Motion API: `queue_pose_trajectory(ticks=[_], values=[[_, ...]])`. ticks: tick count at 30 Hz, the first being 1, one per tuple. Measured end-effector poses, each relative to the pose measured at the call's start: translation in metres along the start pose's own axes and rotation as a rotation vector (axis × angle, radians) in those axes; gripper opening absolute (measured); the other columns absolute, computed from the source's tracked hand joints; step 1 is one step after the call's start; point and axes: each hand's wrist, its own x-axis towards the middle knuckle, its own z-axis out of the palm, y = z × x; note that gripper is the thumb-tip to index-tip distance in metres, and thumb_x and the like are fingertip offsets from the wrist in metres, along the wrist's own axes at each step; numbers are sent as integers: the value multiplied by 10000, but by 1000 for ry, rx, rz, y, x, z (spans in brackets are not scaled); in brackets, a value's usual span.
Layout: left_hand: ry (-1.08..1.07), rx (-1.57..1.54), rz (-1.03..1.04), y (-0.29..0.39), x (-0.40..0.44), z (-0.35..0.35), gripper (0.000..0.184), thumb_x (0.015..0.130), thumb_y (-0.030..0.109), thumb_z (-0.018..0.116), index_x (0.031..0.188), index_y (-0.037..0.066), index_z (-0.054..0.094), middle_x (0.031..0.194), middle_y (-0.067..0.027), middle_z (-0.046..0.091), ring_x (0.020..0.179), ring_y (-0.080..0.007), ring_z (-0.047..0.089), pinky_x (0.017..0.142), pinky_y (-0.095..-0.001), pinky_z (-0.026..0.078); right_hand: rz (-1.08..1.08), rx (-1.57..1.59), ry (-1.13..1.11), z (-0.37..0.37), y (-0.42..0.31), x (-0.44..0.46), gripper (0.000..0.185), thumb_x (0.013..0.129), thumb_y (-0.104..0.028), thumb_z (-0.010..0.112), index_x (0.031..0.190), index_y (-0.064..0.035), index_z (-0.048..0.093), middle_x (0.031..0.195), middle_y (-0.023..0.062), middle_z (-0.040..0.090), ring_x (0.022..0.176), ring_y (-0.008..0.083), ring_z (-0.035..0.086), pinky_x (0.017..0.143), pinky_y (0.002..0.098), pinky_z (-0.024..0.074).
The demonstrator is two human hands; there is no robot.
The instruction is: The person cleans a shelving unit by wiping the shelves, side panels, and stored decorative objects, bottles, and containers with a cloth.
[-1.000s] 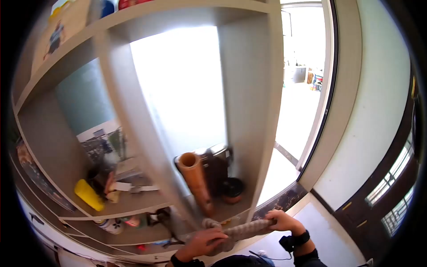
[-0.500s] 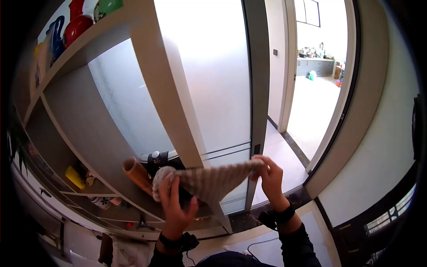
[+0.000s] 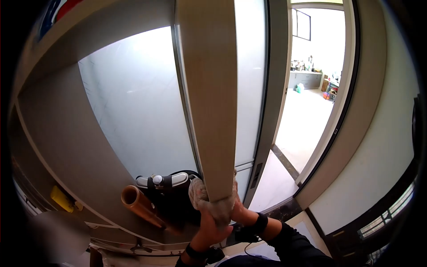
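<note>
A grey-beige striped cloth (image 3: 220, 210) is wrapped round the front edge of the upright wood-coloured shelf panel (image 3: 210, 115), with folds showing on both sides. My left hand (image 3: 210, 226) presses the cloth from the left, its fingers partly covered by the fabric. On the panel's right side my right hand (image 3: 240, 211) grips the cloth, and its fingertips are hidden behind the panel. Left of the cloth, inside the shelf, stand a black bag-like item with a silver-and-black top (image 3: 162, 180) and a brown open-topped tube (image 3: 138, 202).
Frosted glass (image 3: 138, 102) backs the shelf compartment. A yellow object (image 3: 61, 199) lies on a shelf at lower left. To the right, a doorway (image 3: 307, 111) opens onto a bright room with a counter. A blurred pale shape (image 3: 60, 236) shows at lower left.
The cloth was stretched out between my hands and is now folded round the panel's edge. My right hand has come left and down to meet my left hand. The view has shifted closer to the panel.
</note>
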Motion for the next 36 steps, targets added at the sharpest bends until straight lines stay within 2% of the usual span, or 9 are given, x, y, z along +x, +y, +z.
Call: queue_pose_trajectory(ticks=[5,7,10,12,14,20,26,30,36], values=[[97,-224,-167,-8,-18,13,1091,591,427,680,1256,16,-82,1271,-145,159,1182,-245,202,965,-344,195,20,-255,-50,8,16,-41,630,815,-272,389,1303,-86,37,1331,141,141,1227,263,185,980,403,187],[163,-276,-241,20,-7,11,1113,574,440,691,1257,19,-80,1274,-140,159,1183,-244,205,966,-346,198,76,377,17,8,22,-36,637,819,-295,397,1302,-58,56,1348,154,69,1247,283,102,998,404,97],[414,-341,-197,36,9,20,1110,583,466,685,1270,14,-60,1294,-116,154,1186,-243,215,965,-362,220,-258,218,-86,-22,-14,23,654,799,-267,397,1281,22,61,1345,200,32,1252,317,13,990,399,34],[624,-38,-97,49,19,32,932,716,481,552,1289,-11,6,1284,-137,228,1155,-224,274,948,-330,230,-341,255,-130,-34,-22,41,611,780,-168,465,1262,7,133,1340,218,53,1243,343,66,988,396,80],[735,237,-61,50,25,36,721,825,317,404,1278,-41,-27,1325,-194,106,1199,-262,199,977,-348,158,-331,258,-169,-34,-15,36,573,783,-155,472,1242,13,174,1338,222,60,1240,344,85,986,388,103],[956,1015,-261,19,11,82,603,854,220,303,1261,-85,-21,1318,-260,62,1226,-340,130,984,-348,127,-92,477,-427,-37,24,-50,517,814,-193,456,1222,22,221,1333,204,99,1231,341,133,983,369,147],[995,904,-230,-8,-19,93,570,854,162,374,1276,-55,60,1327,-201,140,1230,-278,148,993,-326,101,-57,396,-550,-44,45,-66,514,804,-244,484,1176,40,272,1285,224,201,1169,376,251,934,371,273],[1094,810,-124,31,17,78,576,811,143,492,1264,-43,188,1251,-135,317,1110,-204,343,933,-293,250,-206,349,-446,-53,28,-9,510,799,-228,493,1171,41,270,1287,216,204,1159,378,261,935,358,264],[1237,634,-15,26,22,62,633,754,263,584,1216,-56,291,1178,-111,401,1036,-173,401,887,-272,305,-175,385,-396,-43,17,-13,517,795,-236,494,1188,14,268,1303,206,168,1149,382,275,910,352,296]])
